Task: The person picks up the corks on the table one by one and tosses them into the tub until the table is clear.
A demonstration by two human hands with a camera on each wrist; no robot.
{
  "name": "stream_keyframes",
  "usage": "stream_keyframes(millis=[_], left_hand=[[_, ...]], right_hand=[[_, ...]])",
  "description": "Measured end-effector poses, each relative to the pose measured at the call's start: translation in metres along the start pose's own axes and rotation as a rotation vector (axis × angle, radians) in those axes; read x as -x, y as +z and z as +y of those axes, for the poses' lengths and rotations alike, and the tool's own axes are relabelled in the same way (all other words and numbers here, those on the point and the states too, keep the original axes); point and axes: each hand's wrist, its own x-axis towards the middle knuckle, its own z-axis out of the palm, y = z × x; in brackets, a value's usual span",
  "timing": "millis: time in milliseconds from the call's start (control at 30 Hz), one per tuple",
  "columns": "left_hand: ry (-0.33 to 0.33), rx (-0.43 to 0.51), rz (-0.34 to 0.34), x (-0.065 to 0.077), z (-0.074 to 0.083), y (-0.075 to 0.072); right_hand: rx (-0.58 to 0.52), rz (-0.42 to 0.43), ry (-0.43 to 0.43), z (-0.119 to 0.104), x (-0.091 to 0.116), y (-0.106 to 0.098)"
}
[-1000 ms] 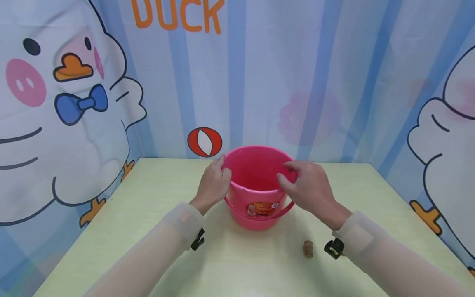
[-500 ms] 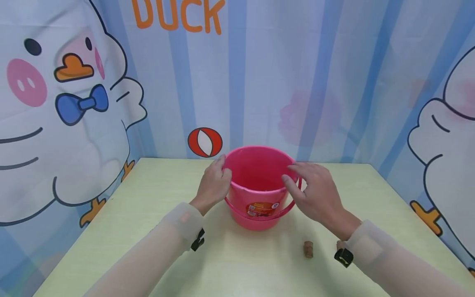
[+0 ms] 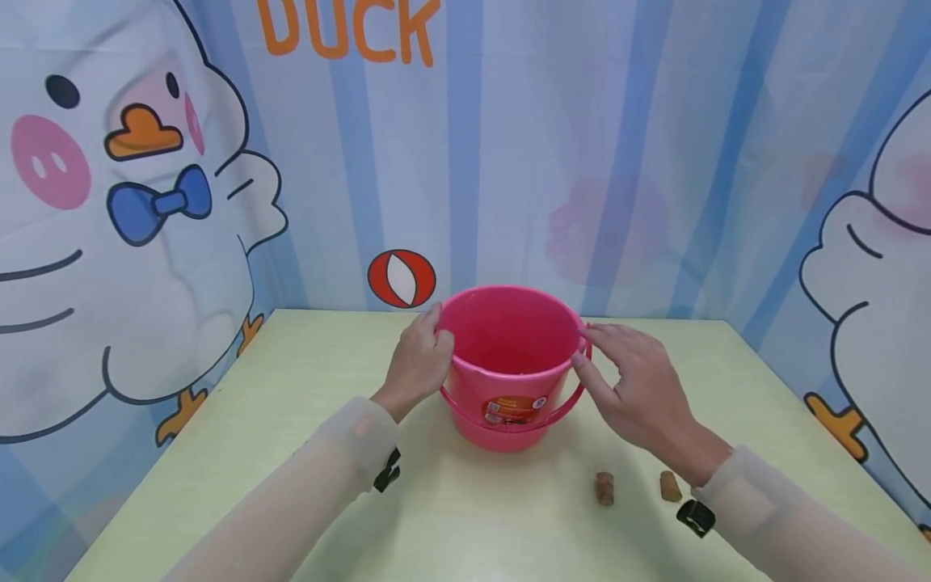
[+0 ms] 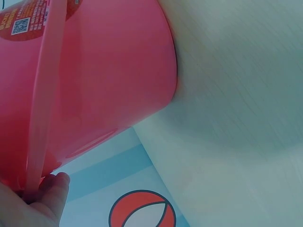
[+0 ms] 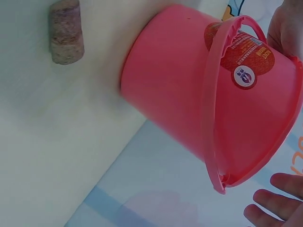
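Note:
A pink plastic bucket (image 3: 502, 400) stands upright on the table, its handle (image 3: 567, 404) hanging down across the front below an orange label. On its left side my left hand (image 3: 418, 360) grips the rim, thumb on the near side; in the left wrist view the fingers (image 4: 56, 194) curl beside the handle's end. My right hand (image 3: 643, 388) is at the bucket's right side with fingers spread. The right wrist view shows its fingers (image 5: 274, 203) loosely extended, apart from the bucket wall. The inside of the bucket is pink, and its bottom is hidden from the head view.
Two corks lie on the pale table (image 3: 305, 364), in front of the bucket to the right: one cork (image 3: 604, 489) and another cork (image 3: 670, 487) near the right wrist strap. A duck-print curtain (image 3: 524, 145) rises behind the table's far edge.
My right hand has moved right, from over the bucket's rim to beside it, uncovering the second cork and the handle's right end. The left hand and bucket stay put.

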Motion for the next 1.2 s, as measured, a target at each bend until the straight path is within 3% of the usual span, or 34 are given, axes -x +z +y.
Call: stream_keyframes(millis=[700,1200], left_hand=[[-0.020,0.008,-0.008,0.000,0.001,0.000],[-0.032,0.005,-0.013,0.000,0.003,-0.001]], right_hand=[[0.045,-0.060,0.100,0.012,0.024,-0.001],[0.101,-0.120,0.084,0.017,0.041,0.007]])
